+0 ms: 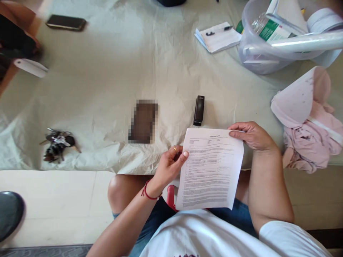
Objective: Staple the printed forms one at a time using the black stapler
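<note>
Head view: holding a printed sheet (pixel 211 167) upright over the lap, just past the near edge of the table (pixel 120 71). Left hand (pixel 170 166) pinching the sheet's left edge near the top, thumb lying on the printed face, the other fingers curled behind and hidden. Right hand (pixel 250 135) gripping the top right corner, fingers (pixel 235 134) pressed together along the upper edge, thumb out of sight behind the paper. Lying between the two hands, with the long axis running from the fingers down toward the body, tilted slightly. Neither hand sitting clearly nearer; both touching the paper.

Just beyond the fingers, up and between the hands: a small black stapler (pixel 199 110) lying on the cloth, long axis pointing away, nearer the right hand's reach across the top of the sheet. Farther left of the left fingers: a blurred dark rectangle (pixel 143 121), then a bunch of keys (pixel 57 144) well apart. Right of the right fingers: a heap of pink cloth (pixel 308 121). Far beyond: a notepad with a pen (pixel 218 36), a clear plastic tub (pixel 268 50) with rolls and a bottle, a phone (pixel 66 23).

Wrinkled pale covering on the table; light tiled floor below.
</note>
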### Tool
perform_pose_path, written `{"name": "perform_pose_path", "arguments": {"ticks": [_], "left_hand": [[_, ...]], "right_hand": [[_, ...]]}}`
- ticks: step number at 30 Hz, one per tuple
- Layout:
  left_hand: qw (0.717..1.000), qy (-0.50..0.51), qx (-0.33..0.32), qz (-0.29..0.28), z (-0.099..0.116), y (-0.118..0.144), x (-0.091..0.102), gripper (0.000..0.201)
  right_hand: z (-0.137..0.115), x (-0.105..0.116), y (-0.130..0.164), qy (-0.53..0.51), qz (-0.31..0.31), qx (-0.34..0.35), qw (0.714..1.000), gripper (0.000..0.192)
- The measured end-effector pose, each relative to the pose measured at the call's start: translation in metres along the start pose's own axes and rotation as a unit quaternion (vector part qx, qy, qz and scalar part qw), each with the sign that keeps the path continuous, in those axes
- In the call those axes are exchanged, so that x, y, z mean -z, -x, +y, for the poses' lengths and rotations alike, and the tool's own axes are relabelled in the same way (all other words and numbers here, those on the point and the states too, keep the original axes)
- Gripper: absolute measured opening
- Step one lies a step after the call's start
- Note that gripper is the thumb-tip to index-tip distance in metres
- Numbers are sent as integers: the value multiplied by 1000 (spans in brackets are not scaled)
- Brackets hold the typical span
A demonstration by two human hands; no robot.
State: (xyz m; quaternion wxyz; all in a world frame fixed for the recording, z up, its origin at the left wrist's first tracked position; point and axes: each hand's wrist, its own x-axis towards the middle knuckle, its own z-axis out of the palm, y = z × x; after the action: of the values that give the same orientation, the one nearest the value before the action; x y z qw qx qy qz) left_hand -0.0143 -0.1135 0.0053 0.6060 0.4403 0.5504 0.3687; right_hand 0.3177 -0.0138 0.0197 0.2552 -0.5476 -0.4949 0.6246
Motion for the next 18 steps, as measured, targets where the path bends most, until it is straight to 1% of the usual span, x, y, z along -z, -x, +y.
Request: {"name": "perform_pose_path", "arguments": {"ticks": [3,5,6,8,10,12,14,16,18], "left_hand": [[997,32,40,-62,-3,24,2,48],[987,66,97,-106,-7,36,4,51],[982,77,124,-119,-9,41,4,54],[977,82,147,-128,-15,48,4,59],[975,98,157,-119,-20,51,3,60],[973,132,165,-89,-22,50,1,60],[970,174,165,-39,-22,46,-2,57],[966,208,155,7,-19,38,-6,54],[961,229,153,26,-15,29,-11,51]], "right_hand": [[-1,-1,0,-37,10,-9,999,34],[-2,-2,-1,-65,30,-8,997,36],[-2,-3,-1,-79,43,-3,996,37],[-2,-6,-2,-102,70,8,992,39],[-1,-11,-4,-128,90,17,988,43],[0,-16,-7,-155,93,25,983,51],[2,-20,-9,-163,74,27,984,58],[5,-23,-9,-134,41,25,990,58],[8,-24,-8,-88,13,20,996,56]]}}
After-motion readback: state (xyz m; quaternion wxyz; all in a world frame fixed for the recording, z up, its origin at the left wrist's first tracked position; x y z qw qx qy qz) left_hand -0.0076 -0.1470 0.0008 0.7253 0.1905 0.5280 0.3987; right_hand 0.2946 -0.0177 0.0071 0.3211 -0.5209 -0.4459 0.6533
